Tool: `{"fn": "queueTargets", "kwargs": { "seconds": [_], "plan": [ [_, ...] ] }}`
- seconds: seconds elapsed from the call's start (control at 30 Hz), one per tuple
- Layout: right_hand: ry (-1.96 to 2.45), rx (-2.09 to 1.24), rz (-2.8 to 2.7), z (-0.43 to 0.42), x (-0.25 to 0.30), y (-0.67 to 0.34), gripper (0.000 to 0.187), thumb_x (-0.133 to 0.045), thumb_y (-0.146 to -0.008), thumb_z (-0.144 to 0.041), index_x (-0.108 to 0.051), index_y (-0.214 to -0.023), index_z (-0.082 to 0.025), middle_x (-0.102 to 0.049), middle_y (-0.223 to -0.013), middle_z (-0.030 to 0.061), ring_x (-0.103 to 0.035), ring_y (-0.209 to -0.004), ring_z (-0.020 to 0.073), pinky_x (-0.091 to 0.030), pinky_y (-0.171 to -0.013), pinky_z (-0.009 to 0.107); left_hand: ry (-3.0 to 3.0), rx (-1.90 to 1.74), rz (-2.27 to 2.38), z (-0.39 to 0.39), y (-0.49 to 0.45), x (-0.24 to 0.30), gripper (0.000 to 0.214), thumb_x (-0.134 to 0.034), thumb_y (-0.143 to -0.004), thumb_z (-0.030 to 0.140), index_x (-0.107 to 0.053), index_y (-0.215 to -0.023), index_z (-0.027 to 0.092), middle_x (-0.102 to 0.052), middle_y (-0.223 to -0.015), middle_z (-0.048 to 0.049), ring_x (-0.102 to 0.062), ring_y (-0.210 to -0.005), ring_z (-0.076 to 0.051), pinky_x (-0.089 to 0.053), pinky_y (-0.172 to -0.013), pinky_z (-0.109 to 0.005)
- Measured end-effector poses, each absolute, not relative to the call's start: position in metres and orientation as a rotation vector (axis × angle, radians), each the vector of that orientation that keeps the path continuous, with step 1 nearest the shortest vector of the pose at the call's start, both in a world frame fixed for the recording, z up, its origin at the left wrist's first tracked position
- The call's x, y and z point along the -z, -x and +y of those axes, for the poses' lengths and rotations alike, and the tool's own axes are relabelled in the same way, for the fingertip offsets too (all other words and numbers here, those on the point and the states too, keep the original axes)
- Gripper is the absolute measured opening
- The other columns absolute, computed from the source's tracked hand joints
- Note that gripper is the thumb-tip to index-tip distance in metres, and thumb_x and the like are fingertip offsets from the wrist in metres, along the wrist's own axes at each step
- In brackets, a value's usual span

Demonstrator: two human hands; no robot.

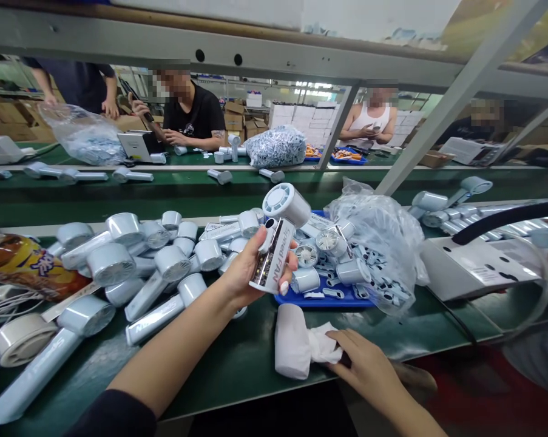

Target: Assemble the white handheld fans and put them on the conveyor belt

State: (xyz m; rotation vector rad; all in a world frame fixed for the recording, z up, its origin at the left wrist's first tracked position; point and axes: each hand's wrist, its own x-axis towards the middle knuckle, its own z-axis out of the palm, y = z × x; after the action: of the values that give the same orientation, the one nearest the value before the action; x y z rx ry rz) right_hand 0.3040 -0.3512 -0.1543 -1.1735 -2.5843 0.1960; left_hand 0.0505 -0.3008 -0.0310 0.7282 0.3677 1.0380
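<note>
My left hand (246,267) is wrapped round the handle of a pale blue handheld fan (286,209), raised above the bench with its round head up. Lettering reading "Speed FAN" shows on the handle. Lower right, my right hand (362,358) pinches a crumpled white tissue (323,343) at the bench's front edge. Beside the tissue stands a white paper roll (292,341). Behind the held fan, a blue tray (289,299) bears fan heads and small pale parts. A clear plastic bag (383,224) of small parts slumps over the tray's right side.
Many pale blue fans (164,261) lie heaped at left, near a drink bottle (32,264). A white box-shaped device (474,264) with a black hose stands at right. A slanted metal post (451,103) crosses overhead. Other people work across the conveyor (178,197).
</note>
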Motion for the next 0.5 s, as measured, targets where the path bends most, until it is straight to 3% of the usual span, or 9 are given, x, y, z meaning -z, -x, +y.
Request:
{"fn": "queueTargets", "kwargs": {
  "seconds": [0.13, 0.33, 0.4, 0.5],
  "plan": [
    [1.065, -0.097, -2.576, -0.348, 0.155, -0.292, 0.025, -0.058, -0.070, -0.012, -0.057, -0.094, -0.017, -0.065, -0.076, 0.0071, -0.061, -0.069, 0.0237, -0.050, -0.057, 0.033, -0.719, -1.130, 0.443, -0.303, -0.055, 0.034, 0.045, -0.049, -0.078, 0.052, -0.058, -0.091, 0.011, -0.063, -0.068, -0.0055, -0.059, -0.048, -0.014, -0.047, -0.045, -0.023],
    [1.085, -0.602, -2.417, -0.350, 0.142, -0.286, 0.029, -0.058, -0.079, -0.033, -0.057, -0.102, -0.017, -0.068, -0.088, 0.0092, -0.064, -0.078, 0.0235, -0.052, -0.067, 0.034, -0.696, -1.220, 0.523, -0.302, -0.054, 0.035, 0.034, -0.050, -0.077, 0.042, -0.058, -0.088, 0.011, -0.060, -0.059, -0.0027, -0.057, -0.047, -0.014, -0.048, -0.045, -0.024],
    [1.123, -0.759, -2.262, -0.350, 0.135, -0.289, 0.026, -0.052, -0.082, -0.036, -0.057, -0.099, -0.017, -0.069, -0.083, 0.0072, -0.065, -0.073, 0.0214, -0.052, -0.065, 0.031, -0.696, -1.220, 0.513, -0.300, -0.052, 0.035, 0.032, -0.051, -0.075, 0.040, -0.058, -0.087, 0.011, -0.062, -0.065, -0.0045, -0.059, -0.051, -0.015, -0.049, -0.049, -0.026],
    [1.220, -0.800, -2.047, -0.348, 0.128, -0.296, 0.029, -0.042, -0.085, -0.041, -0.057, -0.075, -0.018, -0.063, -0.058, 0.0022, -0.060, -0.052, 0.0173, -0.049, -0.050, 0.026, -0.727, -1.212, 0.445, -0.298, -0.049, 0.034, 0.038, -0.051, -0.074, 0.044, -0.059, -0.089, 0.010, -0.062, -0.074, -0.0069, -0.058, -0.050, -0.015, -0.046, -0.046, -0.025]
  ]
}}
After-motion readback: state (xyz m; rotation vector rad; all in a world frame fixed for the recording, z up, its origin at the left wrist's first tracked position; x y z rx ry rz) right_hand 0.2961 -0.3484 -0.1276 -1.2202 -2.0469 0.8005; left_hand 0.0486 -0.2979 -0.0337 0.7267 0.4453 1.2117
